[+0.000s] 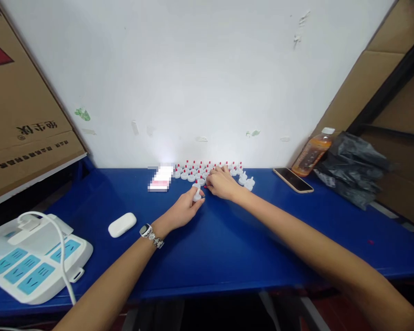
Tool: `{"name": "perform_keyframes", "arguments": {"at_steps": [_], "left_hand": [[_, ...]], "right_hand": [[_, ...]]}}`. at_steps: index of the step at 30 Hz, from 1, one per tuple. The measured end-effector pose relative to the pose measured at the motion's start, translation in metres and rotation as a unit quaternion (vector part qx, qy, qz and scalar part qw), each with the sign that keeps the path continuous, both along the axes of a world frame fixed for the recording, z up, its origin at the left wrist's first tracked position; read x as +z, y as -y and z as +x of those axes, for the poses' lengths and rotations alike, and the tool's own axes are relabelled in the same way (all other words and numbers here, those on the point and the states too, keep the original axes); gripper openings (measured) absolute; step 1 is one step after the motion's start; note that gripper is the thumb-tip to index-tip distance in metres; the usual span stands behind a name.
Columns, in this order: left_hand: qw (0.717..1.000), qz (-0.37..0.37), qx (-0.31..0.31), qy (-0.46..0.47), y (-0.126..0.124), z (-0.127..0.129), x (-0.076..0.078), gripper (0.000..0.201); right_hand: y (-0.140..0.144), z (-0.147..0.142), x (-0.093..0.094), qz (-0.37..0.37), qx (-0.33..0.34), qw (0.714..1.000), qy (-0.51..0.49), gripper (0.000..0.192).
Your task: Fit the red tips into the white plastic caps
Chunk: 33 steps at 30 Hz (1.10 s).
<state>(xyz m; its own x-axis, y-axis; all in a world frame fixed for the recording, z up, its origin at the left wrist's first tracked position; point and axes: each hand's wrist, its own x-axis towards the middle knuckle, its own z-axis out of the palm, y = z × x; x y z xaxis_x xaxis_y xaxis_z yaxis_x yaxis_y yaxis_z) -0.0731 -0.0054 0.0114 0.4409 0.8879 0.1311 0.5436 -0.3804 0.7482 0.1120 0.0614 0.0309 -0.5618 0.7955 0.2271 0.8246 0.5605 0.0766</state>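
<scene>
The small white cap (197, 195) sits pinched between the thumb and fingertips of my left hand (184, 209), lifted just off the blue table (227, 239), its nozzle pointing up. It is a little white piece with a round base; I cannot tell any finer detail at this size. My left hand is closed on it, wrist turned in, with a watch and bracelet (151, 235) on that wrist.

Just beyond and slightly right of that grip, my right hand (221, 184) lies palm down, fingers curled at the near edge of the cluster of white caps with red tips (200, 171). The fingers touch the nearest pieces, but whether they are clamped on one or only resting there I cannot tell. The two hands are almost touching at the fingertips.

The cluster stands in rows against the white wall (193, 82), stretching to both sides behind my right hand, with a few plain white caps (247, 182) at its right end.

Left of my grip, near the wall, lies a blurred white and pink card (160, 179). Closer to me on the left sits a white oval case (122, 225), and further left a white power strip (37, 266) with blue sockets and a white cable. Well off to the right lie a phone (293, 179), an orange drink bottle (312, 152) and a black plastic bag (352, 168)
</scene>
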Motion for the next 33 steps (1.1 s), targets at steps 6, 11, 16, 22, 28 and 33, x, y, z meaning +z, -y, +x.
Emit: {"name": "perform_keyframes", "arguments": {"at_steps": [6, 11, 16, 22, 28, 33], "left_hand": [[1.000, 0.014, -0.010, 0.003, 0.003, 0.004, 0.002, 0.023], [0.999, 0.032, -0.008, -0.027, 0.003, 0.011, -0.002, 0.022], [0.995, 0.060, 0.012, -0.079, 0.002, 0.015, -0.006, 0.021], [0.995, 0.065, 0.005, -0.073, 0.000, 0.013, -0.009, 0.022], [0.996, 0.064, 0.005, -0.068, 0.000, 0.012, -0.009, 0.022], [0.996, 0.061, 0.005, -0.059, 0.001, 0.011, -0.009, 0.023]], "right_hand": [[0.000, 0.010, 0.006, 0.010, -0.012, 0.999, -0.039, 0.018], [0.002, 0.023, 0.011, -0.005, -0.044, 0.998, -0.053, 0.019], [0.001, 0.020, 0.007, -0.030, -0.044, 0.998, -0.031, 0.019], [-0.001, 0.007, 0.008, 0.002, 0.000, 1.000, 0.017, 0.020], [-0.006, -0.002, 0.011, 0.009, 0.010, 0.997, 0.080, 0.021], [-0.009, -0.001, 0.014, 0.003, 0.023, 0.998, 0.054, 0.016]]}}
